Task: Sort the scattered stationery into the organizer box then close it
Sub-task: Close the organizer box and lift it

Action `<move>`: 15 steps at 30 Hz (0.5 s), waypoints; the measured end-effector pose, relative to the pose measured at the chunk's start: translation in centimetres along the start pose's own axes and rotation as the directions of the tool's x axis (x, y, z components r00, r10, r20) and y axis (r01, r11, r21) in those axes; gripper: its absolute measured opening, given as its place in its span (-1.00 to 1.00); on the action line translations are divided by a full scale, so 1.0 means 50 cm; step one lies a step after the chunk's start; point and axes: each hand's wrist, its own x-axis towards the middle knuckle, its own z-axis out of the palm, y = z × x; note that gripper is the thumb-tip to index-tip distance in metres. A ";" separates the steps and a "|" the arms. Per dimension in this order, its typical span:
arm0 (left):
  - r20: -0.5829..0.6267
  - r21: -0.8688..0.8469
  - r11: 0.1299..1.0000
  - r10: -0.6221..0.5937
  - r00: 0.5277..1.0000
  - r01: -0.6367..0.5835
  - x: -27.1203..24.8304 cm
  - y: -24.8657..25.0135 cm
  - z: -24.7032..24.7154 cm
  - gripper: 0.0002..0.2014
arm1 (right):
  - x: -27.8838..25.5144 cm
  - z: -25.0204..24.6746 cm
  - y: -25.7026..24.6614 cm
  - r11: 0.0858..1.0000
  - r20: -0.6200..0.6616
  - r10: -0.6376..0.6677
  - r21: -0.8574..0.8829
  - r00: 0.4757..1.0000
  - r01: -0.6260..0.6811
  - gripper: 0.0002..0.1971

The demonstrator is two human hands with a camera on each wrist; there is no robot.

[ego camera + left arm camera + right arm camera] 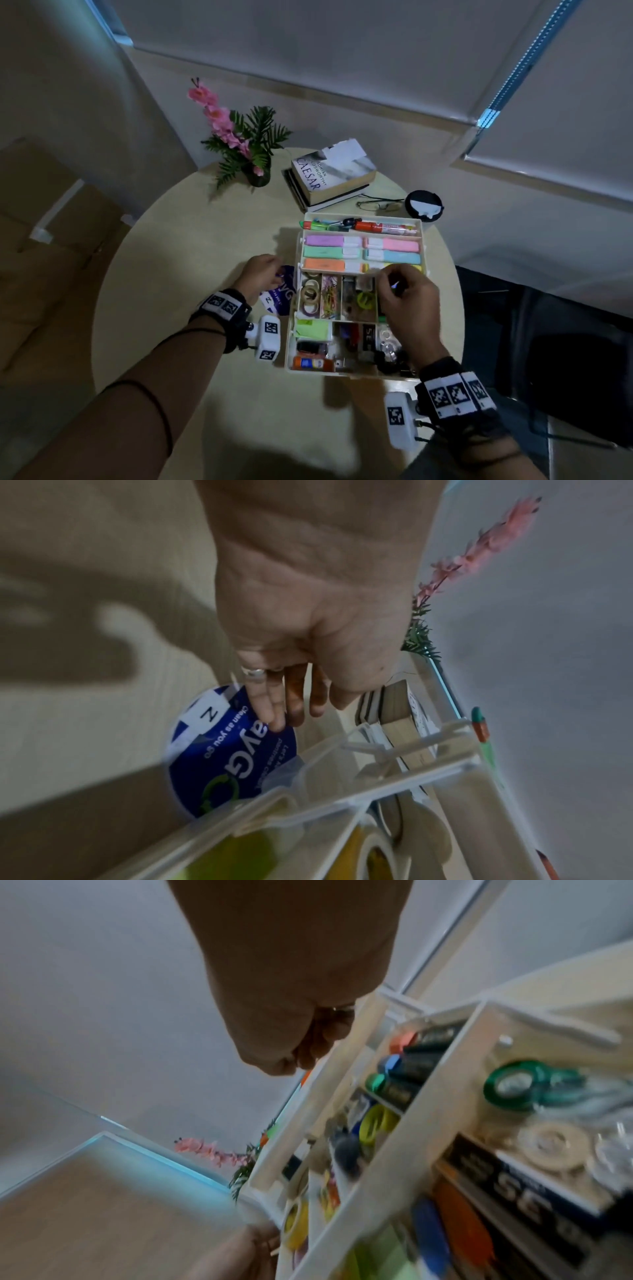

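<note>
The white organizer box (290, 346) stands open on the round table and is packed with tape rolls, clips, glue and markers. Its raised upper tray (300, 246) holds pastel highlighters, with pens behind them. My right hand (394, 284) hovers over the marker compartment. Its fingers curl onto the tray's front edge (342, 1069) and seem to pinch it. My left hand (263, 274) lies just left of the box. Its straight fingers (277, 721) touch a round blue printed disc (232, 756) that lies flat on the table against the box wall (342, 791).
A stack of books (332, 174), a flower pot (246, 147), a pair of glasses (380, 205) and a black round lid (424, 205) stand behind the box. The table's edge (109, 308) curves on the left. A dark chair (565, 359) is at the right.
</note>
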 end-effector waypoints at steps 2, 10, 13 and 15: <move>0.027 -0.021 1.000 0.017 0.999 -0.017 0.029 0.013 0.011 -0.81 | 0.031 -0.030 0.019 0.990 -0.143 -0.029 -0.142 0.989 0.008 -0.96; 0.000 0.389 0.912 0.139 0.990 -0.128 0.098 0.040 0.055 -0.81 | 0.113 -0.067 0.097 0.984 -0.103 0.168 -0.046 0.980 -0.173 -0.91; -0.028 0.502 0.856 0.158 0.987 -0.123 0.117 0.040 0.055 -0.83 | 0.117 -0.064 0.108 0.977 -0.107 0.206 -0.026 0.973 -0.210 -0.91; -0.024 0.569 0.810 0.192 0.981 -0.144 0.134 0.040 0.051 -0.86 | 0.118 -0.062 0.112 0.974 -0.104 0.220 -0.040 0.970 -0.225 -0.88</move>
